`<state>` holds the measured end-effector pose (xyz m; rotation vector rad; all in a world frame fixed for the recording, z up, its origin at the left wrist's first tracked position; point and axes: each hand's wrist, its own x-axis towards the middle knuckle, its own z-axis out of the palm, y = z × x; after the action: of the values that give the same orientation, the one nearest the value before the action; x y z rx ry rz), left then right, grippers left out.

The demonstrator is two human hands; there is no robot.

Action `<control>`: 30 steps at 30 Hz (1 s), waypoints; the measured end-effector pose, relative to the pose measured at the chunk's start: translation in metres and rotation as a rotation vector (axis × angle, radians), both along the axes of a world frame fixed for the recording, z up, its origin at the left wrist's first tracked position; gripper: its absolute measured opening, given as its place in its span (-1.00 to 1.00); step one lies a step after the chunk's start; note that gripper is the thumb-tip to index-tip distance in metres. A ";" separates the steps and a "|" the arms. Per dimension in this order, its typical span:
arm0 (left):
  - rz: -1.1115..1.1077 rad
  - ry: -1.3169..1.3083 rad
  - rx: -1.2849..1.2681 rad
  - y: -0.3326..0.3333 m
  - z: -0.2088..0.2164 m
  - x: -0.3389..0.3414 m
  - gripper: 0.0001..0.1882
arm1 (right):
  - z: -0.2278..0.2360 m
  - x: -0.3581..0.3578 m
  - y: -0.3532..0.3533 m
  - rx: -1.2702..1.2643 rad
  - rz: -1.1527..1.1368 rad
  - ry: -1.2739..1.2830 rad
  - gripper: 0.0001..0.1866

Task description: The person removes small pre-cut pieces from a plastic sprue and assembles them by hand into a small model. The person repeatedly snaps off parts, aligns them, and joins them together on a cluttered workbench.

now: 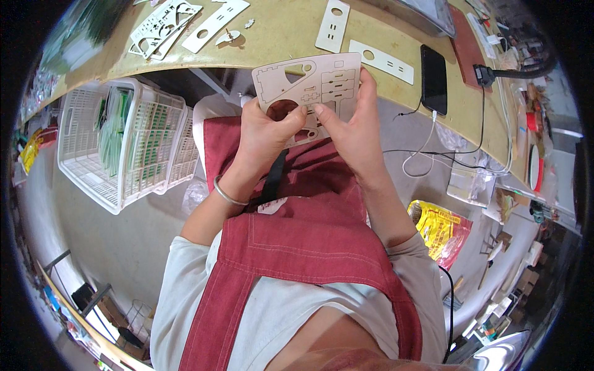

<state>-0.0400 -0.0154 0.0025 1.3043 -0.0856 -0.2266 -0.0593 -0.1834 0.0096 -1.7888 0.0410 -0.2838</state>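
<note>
Both my hands hold one thin, pale wooden sheet (338,69) with cut-out shapes, tilted up over my lap at the table's near edge. My left hand (266,133) grips its lower left part, thumb pressed on the face beside a large round hole. My right hand (356,127) clasps the right edge, its thumb on the face close to the left thumb. The fingers behind the sheet are mostly hidden. Past the sheet on the table lie two pale strips with a round hole and slots, an upright strip (333,28) and a slanted strip (382,62).
The yellowish table (272,37) carries cut-out sheets (162,28), another holed strip (215,25), a small round piece (230,37) and a black phone (433,80) on a white cable. A white crate (127,145) stands left; a yellow-red bag (439,232) lies on the floor at right.
</note>
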 end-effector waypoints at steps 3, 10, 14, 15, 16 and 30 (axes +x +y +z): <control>0.002 -0.011 0.052 0.001 -0.002 -0.002 -0.80 | 0.002 -0.002 0.000 0.003 0.005 0.001 -0.10; 0.019 -0.110 0.040 -0.003 -0.008 -0.005 -0.83 | 0.001 -0.008 0.006 -0.001 -0.036 -0.055 -0.10; 0.007 -0.094 0.007 -0.005 -0.010 -0.007 -0.80 | 0.003 -0.010 0.006 0.043 -0.038 -0.044 -0.10; 0.007 -0.091 0.001 -0.005 -0.011 -0.007 -0.80 | 0.002 -0.010 0.005 0.045 -0.039 -0.037 -0.09; 0.006 -0.088 -0.006 -0.006 -0.012 -0.008 -0.80 | 0.001 -0.010 0.004 0.046 -0.039 -0.029 -0.09; -0.184 0.337 -0.203 0.018 0.021 0.020 -0.54 | 0.041 -0.002 -0.022 0.390 0.157 0.180 -0.27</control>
<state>-0.0202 0.0023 0.0234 1.0415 0.0572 -0.5773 -0.0608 -0.2055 0.0507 -1.4159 0.0784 0.0017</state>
